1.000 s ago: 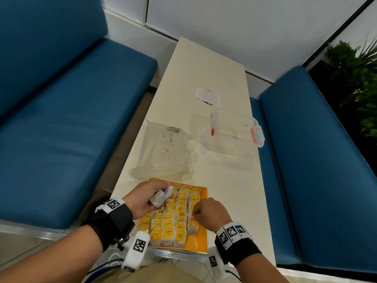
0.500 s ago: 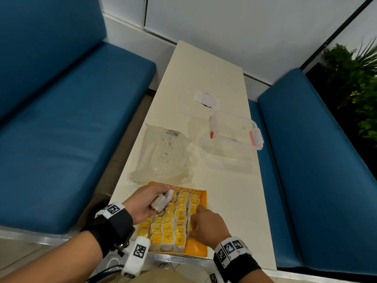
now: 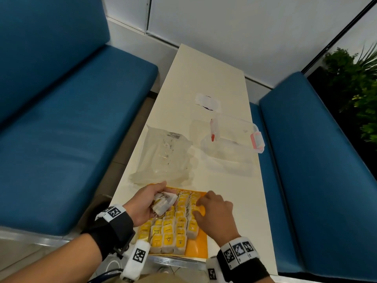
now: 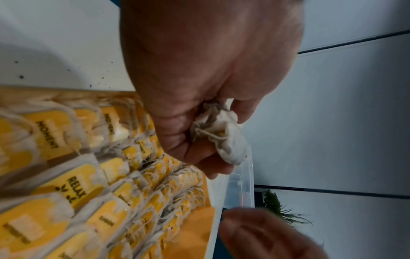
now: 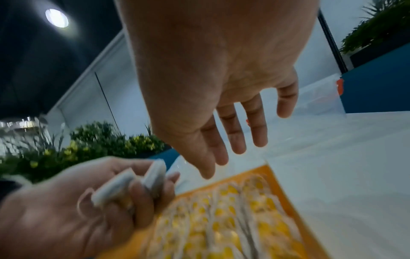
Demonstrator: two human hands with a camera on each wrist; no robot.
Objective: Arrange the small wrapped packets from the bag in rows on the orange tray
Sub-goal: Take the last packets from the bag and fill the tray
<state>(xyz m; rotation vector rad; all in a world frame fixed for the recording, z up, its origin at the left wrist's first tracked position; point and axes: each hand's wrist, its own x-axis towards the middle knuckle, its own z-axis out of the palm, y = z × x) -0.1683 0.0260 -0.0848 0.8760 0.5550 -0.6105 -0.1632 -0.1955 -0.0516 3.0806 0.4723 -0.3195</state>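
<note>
The orange tray (image 3: 196, 247) lies at the table's near edge, with rows of white packets with yellow tags (image 3: 173, 227) covering most of it. My left hand (image 3: 151, 199) hovers over the tray's far left corner and grips a small bunch of packets (image 3: 164, 202), which are also in the left wrist view (image 4: 224, 138). My right hand (image 3: 206, 207) hovers over the right-hand rows. Its fingers (image 5: 235, 133) are straight and spread and hold nothing. The clear plastic bag (image 3: 163, 158) lies crumpled just beyond the tray.
A clear plastic box with a pink latch (image 3: 232, 144) stands on the table at the right, beyond the tray. A white paper scrap (image 3: 208, 102) lies farther back. Blue benches (image 3: 61, 139) flank the narrow table on both sides.
My right hand has moved from the near right rows toward the tray's far end, and its fingers have opened out. My left hand still holds its packets, slightly farther forward.
</note>
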